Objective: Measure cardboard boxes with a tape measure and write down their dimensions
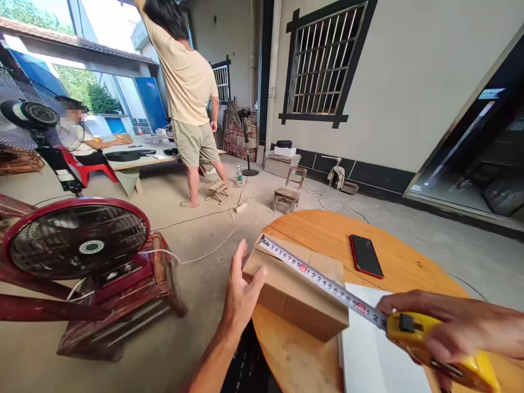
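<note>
A brown cardboard box (289, 295) lies on a round wooden table. At its left end is my left hand (241, 284), with the fingers stretched and the thumb apart, over the box's near corner. My right hand (458, 327) is closed around a yellow tape measure (413, 333) at the lower right. From the case, the pulled-out tape blade (311, 273) runs slantwise along the top of the box; its hook end sits near the box's far left corner. Beneath the right hand and case lies a white sheet or board (368, 349), partly hidden.
A phone with a red edge (365, 255) lies on the wooden table (393, 245). To the left, a red fan (82, 248) stands on a wooden seat. Beyond are a small chair (289, 191), a water bottle (239, 176), floor cords, a standing person (192, 82) and a seated person.
</note>
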`<move>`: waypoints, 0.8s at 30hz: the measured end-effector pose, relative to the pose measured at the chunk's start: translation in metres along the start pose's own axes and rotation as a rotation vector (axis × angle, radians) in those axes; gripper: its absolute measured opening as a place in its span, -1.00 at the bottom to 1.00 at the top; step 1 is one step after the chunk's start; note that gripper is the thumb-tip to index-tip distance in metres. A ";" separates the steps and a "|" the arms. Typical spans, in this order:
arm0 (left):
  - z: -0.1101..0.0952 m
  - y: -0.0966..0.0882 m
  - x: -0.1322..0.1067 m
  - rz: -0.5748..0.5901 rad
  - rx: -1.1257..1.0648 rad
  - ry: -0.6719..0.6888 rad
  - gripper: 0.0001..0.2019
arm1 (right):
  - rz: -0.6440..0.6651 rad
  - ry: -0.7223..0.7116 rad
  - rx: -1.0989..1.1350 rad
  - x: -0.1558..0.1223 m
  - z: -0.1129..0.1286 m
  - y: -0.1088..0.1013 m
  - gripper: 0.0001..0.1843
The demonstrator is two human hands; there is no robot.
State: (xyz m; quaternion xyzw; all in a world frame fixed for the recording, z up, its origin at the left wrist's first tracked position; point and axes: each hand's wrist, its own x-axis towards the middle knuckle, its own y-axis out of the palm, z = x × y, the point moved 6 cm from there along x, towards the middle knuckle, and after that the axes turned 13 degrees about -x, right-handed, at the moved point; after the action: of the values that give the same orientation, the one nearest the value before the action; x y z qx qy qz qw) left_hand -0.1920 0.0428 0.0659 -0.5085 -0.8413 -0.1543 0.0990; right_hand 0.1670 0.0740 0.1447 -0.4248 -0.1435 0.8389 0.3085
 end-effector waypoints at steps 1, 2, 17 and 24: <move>0.002 0.001 -0.001 -0.015 0.000 0.001 -0.29 | 0.085 0.017 0.030 0.005 0.015 0.002 -0.33; 0.003 0.002 -0.002 -0.027 0.004 0.012 -0.31 | 0.125 0.019 0.057 0.009 0.029 0.004 -0.32; -0.001 0.001 -0.004 -0.063 0.310 0.200 -0.64 | 0.236 0.054 -0.116 0.036 0.060 -0.009 -0.54; -0.004 -0.001 -0.003 -0.081 0.372 0.215 -0.61 | 0.331 -0.026 -0.119 0.041 0.056 -0.009 -0.64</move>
State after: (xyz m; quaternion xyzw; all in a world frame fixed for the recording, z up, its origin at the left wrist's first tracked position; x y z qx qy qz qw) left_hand -0.1915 0.0383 0.0684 -0.4277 -0.8598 -0.0533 0.2739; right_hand 0.1073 0.1084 0.1577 -0.4492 -0.1250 0.8738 0.1384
